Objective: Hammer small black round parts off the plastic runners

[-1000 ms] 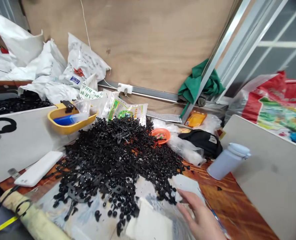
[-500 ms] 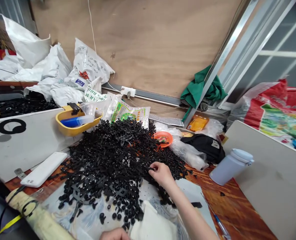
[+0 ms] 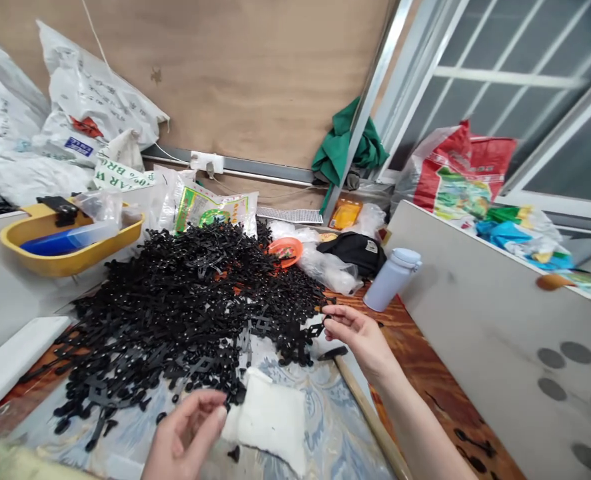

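Observation:
A large pile of small black parts (image 3: pixel 175 300) covers the middle of the table. At its right edge, my right hand (image 3: pixel 358 333) pinches a black part (image 3: pixel 317 328) between thumb and fingers. My left hand (image 3: pixel 190 427) is low in the view, its thumb and fingertips close together beside the front of the pile. A small black piece shows near those fingertips, but whether they hold it is unclear. Between my hands lies a folded white cloth (image 3: pixel 275 420) on a patterned sheet (image 3: pixel 332 417).
A wooden-handled hammer (image 3: pixel 370 413) lies beneath my right forearm. A yellow tray (image 3: pixel 70 257) is at the left, an orange dish (image 3: pixel 285 252) behind the pile. A pale blue bottle (image 3: pixel 391 280) stands near the right grey panel (image 3: pixel 475 320). A white box (image 3: pixel 18 357) lies at left.
The view has swung right. My right hand has moved right and away from the pile with a black part. My left hand has come further into view, and the hammer now shows.

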Demonstrator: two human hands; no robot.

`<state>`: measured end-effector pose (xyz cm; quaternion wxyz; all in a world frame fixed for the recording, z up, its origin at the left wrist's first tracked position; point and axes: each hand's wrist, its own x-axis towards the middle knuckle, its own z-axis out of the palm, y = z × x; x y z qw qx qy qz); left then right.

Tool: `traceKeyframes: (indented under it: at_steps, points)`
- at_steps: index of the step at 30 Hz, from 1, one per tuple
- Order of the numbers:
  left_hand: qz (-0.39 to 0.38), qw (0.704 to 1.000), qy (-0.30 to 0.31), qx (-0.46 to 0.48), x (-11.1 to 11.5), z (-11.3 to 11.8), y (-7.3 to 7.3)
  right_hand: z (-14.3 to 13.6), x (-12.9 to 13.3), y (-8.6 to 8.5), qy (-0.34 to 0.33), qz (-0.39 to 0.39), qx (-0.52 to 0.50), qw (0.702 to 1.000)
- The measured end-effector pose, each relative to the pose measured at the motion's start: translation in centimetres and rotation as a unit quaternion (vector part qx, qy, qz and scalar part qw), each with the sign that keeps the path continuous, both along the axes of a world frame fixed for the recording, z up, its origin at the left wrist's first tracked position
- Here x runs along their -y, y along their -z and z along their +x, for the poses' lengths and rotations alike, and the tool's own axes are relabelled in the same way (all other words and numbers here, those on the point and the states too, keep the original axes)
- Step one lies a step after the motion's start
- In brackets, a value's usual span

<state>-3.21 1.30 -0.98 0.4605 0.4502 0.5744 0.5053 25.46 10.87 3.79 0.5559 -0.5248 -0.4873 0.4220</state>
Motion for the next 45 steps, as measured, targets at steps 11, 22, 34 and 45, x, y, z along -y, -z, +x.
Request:
traceKeyframes:
  at_steps: [11, 22, 34, 45]
  points:
    - [0.066, 0.992, 0.077, -0.077, -7.4, 4.5, -2.1, -4.0, -0.1, -0.2, -0.019, 0.027, -0.086, 0.996]
    - [-0.017, 0.987, 0.162, 0.016, -7.4, 5.0, -1.6, -4.2, 0.1, 0.3, 0.003, 0.006, -0.133, 0.991]
    - [-0.102, 0.961, 0.184, 0.179, -5.9, 4.4, -3.3, -6.5, 0.7, -0.1, -0.054, -0.03, -0.156, 0.986]
    - [-0.083, 0.982, 0.01, 0.167, -4.4, 0.5, -0.9, -6.7, 3.2, 3.0, -0.029, -0.086, -0.214, 0.973]
